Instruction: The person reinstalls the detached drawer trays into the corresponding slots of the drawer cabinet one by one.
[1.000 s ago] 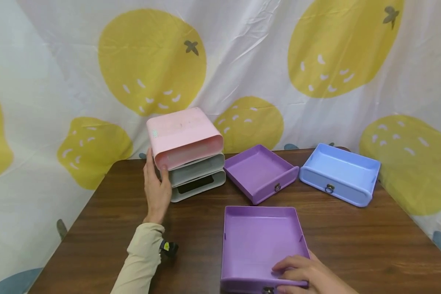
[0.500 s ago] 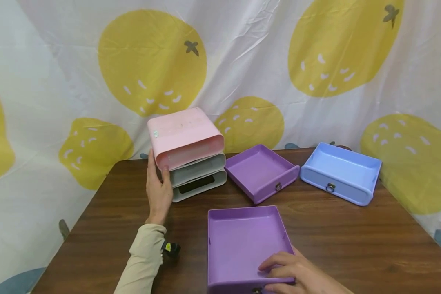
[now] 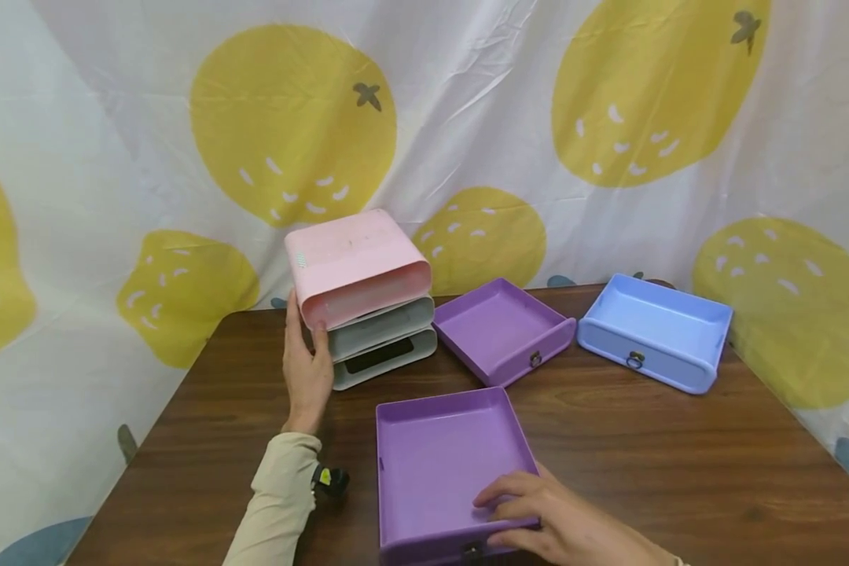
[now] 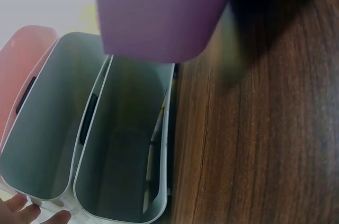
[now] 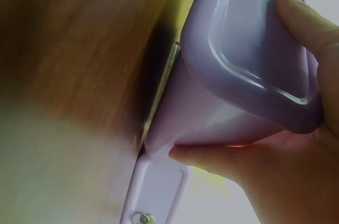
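My right hand (image 3: 541, 507) grips a purple drawer (image 3: 442, 464) at its front right corner, thumb on the front face and fingers over the side wall. In the right wrist view, a gap shows between this drawer (image 5: 212, 102) and the wooden surface. At left stands a stack of hollow drawer casings: a pink casing (image 3: 357, 244) above a grey-green middle casing (image 3: 385, 325) and a grey-green bottom casing (image 3: 424, 343), their fronts uncovered. My left hand (image 3: 307, 381) rests along the stack's left side, fingers fairly straight, thumb near the pink casing's front corner.
Behind the held drawer lies a second purple drawer (image 3: 498, 322) with a ring pull. To its right sits a blue drawer (image 3: 658, 314), also with a ring pull. A lemon-patterned curtain (image 3: 467, 118) hangs behind the dark wooden table (image 3: 679, 456).
The held purple drawer has moved left and slightly away from me with my right hand, turning a little toward the stack. My left hand has stayed at the stack.
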Tool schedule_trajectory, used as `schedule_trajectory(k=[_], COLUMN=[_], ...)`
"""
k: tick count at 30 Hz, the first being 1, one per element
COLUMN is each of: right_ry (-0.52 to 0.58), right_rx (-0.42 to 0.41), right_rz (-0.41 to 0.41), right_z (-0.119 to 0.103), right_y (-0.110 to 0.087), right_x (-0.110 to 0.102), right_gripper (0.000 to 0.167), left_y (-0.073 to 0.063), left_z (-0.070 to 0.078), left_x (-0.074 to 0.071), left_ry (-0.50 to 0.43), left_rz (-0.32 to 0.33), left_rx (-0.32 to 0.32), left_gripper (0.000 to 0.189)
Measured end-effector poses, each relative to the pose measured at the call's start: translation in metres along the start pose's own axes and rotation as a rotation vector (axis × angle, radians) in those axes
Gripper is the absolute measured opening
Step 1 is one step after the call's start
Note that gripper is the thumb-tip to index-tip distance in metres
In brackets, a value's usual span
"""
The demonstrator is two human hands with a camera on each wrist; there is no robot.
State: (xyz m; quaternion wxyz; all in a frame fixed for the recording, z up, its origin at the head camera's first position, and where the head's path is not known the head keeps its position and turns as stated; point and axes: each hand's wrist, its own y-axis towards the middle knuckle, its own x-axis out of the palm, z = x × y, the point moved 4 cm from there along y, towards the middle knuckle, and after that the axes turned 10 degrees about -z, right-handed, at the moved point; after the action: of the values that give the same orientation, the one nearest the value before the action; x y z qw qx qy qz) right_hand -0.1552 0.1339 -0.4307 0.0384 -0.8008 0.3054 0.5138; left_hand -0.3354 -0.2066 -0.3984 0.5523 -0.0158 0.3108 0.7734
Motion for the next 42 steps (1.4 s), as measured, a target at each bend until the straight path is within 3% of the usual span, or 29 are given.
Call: schedule_trajectory(k=[2,5,15,18,21,29,36,42], right_ry=[0.048,0.046,-0.05,-0.032,0.005,-0.044,0.048,0.044], right_rx=[0.033,0.013,-0.093,-0.137,-0.172,-0.171,-0.145,-0.137], right_rz=[-0.017,-0.012,0.083,0.111,0.116,0.114,0.09,0.098], right_z=[0.002,0.005,0.012,0.015,0.018,0.025,0.031,0.037], right_y=[0.003,0.01,0.032,0.038,0.043,0.052,0.059,0.066], right_x=[-0.001,-0.002,-0.001,-0.004,-0.006,-0.007,-0.008,-0.009], right_gripper=[0.02,0.018,0.008,0.001,0.006,0.005,0.01,0.013], left_y=[0.0,0.0,-0.001,-0.001,-0.001,-0.001,-0.003,-0.002], left_z=[0.0,0.001,0.001,0.001,0.002,0.001,-0.001,-0.002], left_x=[-0.001,-0.001,0.0,0.0,0.0,0.0,0.0,0.001], left_ry=[0.001,-0.001,0.007,0.011,0.013,0.011,0.002,0.012], left_rz=[0.004,0.005,-0.003,-0.001,-0.004,-0.006,-0.004,-0.002], left_rx=[0.006,0.016,0.016,0.016,0.016,0.02,-0.003,-0.028], left_gripper=[0.066,0.065,0.063,0.062,0.062,0.062,0.062,0.062])
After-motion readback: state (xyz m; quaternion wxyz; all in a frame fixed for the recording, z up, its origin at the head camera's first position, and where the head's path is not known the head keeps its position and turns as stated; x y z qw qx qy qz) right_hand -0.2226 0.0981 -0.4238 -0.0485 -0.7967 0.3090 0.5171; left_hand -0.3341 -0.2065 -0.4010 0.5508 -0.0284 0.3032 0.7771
